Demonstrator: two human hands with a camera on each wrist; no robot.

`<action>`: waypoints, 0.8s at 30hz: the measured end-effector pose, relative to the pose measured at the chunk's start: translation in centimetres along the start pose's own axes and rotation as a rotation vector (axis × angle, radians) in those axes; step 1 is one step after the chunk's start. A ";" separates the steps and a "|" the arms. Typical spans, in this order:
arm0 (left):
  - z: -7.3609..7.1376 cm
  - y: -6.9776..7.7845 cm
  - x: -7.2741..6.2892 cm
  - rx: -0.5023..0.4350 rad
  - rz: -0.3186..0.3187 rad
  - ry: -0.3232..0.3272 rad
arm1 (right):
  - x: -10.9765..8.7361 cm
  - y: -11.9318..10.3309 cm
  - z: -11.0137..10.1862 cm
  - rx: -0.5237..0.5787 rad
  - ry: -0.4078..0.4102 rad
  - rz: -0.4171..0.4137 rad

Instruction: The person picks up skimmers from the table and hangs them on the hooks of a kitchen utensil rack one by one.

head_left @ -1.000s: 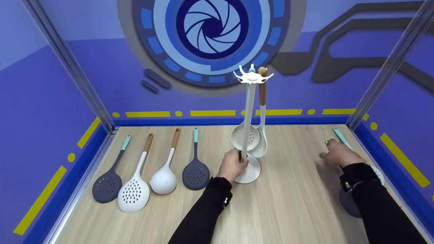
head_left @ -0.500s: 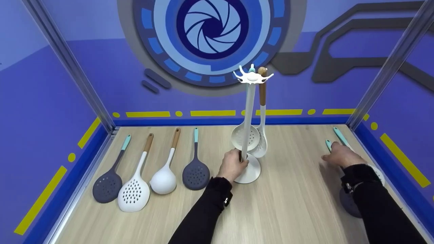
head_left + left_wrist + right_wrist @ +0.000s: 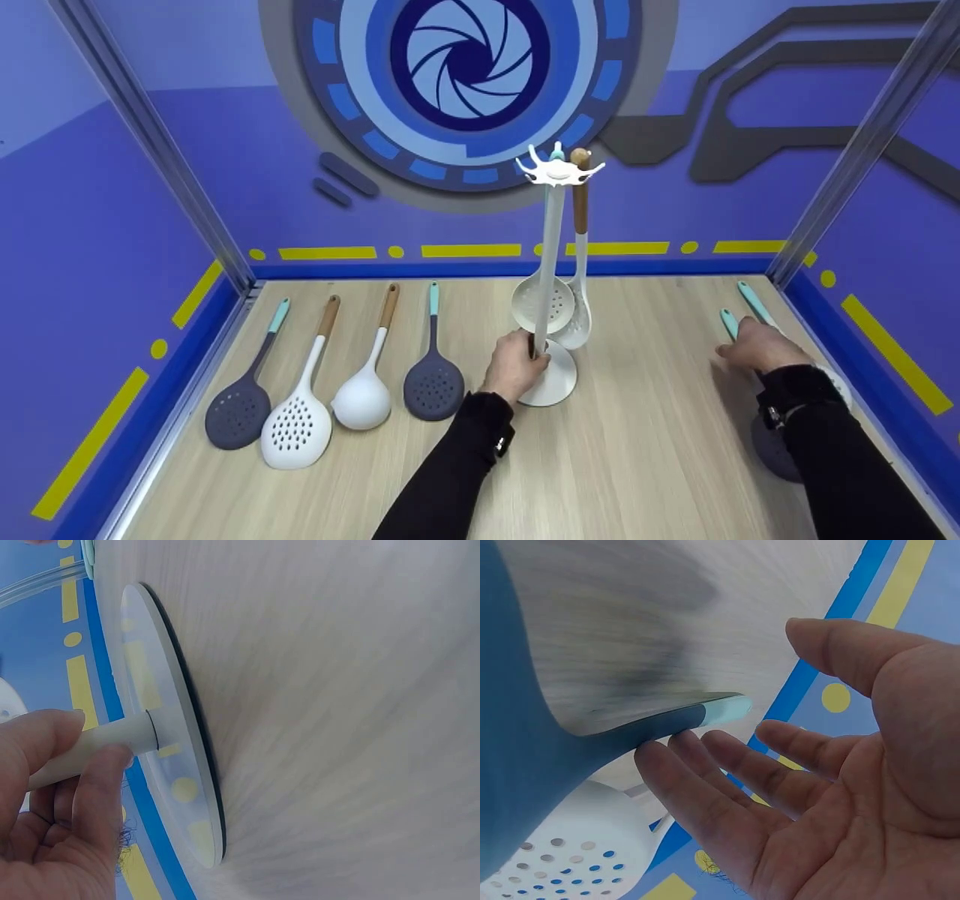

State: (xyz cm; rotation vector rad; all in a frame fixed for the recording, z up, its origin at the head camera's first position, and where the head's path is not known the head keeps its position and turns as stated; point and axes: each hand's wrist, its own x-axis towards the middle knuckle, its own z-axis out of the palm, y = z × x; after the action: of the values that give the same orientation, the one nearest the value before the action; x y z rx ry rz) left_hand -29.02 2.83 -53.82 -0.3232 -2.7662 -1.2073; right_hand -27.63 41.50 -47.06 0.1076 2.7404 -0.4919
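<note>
Gripping the stand [image 3: 550, 255] low on its pole, the left hand [image 3: 516, 366] braces it; 2 hung utensils [image 3: 581, 255] could tip it if that hold slackened. The right hand [image 3: 761, 346], fingers extended, grasping nothing, meets the dark utensil [image 3: 559, 765] at the tabletop's [image 3: 645, 450] right; clumsy closing could shove the white skimmer [image 3: 574, 840] nearby.

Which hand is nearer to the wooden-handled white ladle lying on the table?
Left: the left hand, gripping the stand, is right of the ladle, past a dark slotted turner; the right hand is much farther right.
</note>
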 end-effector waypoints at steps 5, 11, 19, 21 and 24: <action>0.0 0.0 0.0 -0.010 -0.002 0.002 | -0.1 0.2 0.2 0.006 0.011 0.003; 0.0 -0.1 0.0 0.000 -0.017 -0.013 | 0.0 0.6 0.3 -0.006 0.006 0.007; 0.0 0.0 0.1 0.001 -0.011 -0.006 | 0.1 1.2 0.5 -0.035 -0.001 -0.007; 0.0 0.0 0.1 -0.003 -0.009 -0.005 | 0.2 1.3 0.6 -0.042 0.010 -0.014; 0.0 -0.1 0.1 0.000 -0.012 -0.008 | 0.2 1.4 0.7 -0.039 0.018 -0.014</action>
State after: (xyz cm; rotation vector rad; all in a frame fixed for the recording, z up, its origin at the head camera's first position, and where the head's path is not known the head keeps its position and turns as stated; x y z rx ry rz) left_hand -29.14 2.80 -53.85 -0.3117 -2.7785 -1.2117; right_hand -27.37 42.53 -48.16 0.0839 2.7685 -0.4426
